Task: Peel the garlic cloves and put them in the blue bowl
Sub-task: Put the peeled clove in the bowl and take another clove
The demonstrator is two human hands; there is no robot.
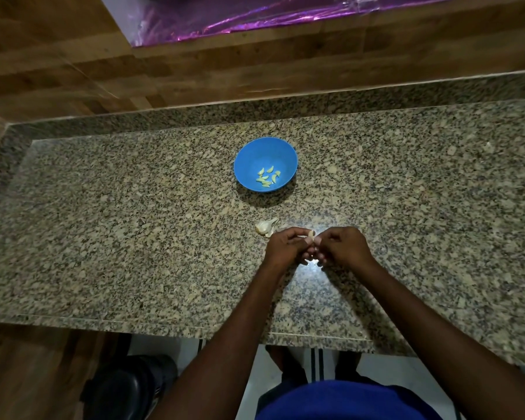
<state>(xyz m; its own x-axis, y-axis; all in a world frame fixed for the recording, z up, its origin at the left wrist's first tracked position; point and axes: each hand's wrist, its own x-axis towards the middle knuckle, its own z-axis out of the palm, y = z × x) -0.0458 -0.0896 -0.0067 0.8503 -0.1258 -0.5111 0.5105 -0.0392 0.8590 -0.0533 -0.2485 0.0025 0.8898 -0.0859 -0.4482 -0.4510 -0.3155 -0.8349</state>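
A blue bowl (249,160) stands on the granite counter and holds several peeled garlic cloves (268,178). Nearer to me, a remnant of the garlic bulb with loose papery skin (265,227) lies on the counter. Just right of it, my left hand (285,247) and my right hand (344,246) meet above the counter. Both pinch one small garlic clove (310,234) between their fingertips. Most of the clove is hidden by my fingers.
The speckled granite counter (134,222) runs left to right, with a raised granite strip and a wooden wall (73,71) behind it. A purple shiny sheet (255,16) lies at the top. The counter's front edge is near my body; a dark object (128,389) sits on the floor.
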